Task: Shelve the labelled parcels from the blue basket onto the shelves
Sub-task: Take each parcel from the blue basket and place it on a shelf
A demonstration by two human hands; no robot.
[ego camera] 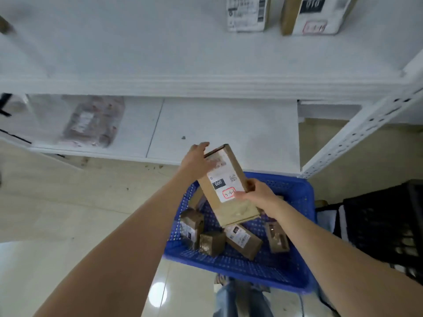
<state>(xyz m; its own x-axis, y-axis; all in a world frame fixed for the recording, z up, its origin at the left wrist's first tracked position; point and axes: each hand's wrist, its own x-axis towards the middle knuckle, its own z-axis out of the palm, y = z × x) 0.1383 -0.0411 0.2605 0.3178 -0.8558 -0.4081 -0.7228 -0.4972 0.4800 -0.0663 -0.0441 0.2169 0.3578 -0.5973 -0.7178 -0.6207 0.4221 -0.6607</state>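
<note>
A long brown cardboard parcel (225, 183) with a white label marked 060 is held tilted above the blue basket (297, 277). My left hand (196, 161) grips its upper far end. My right hand (256, 192) holds its right edge by the label. Several small brown parcels (242, 240) lie in the basket below. The white shelves (206, 88) rise just beyond the basket, the lower board (224, 131) behind the held parcel.
Two labelled parcels (248, 12) (318, 14) stand on the upper shelf at the right. A pinkish bagged parcel (91, 121) lies on the lower board at the left. A black crate (386, 227) sits right of the basket, beside a perforated white upright (361, 133).
</note>
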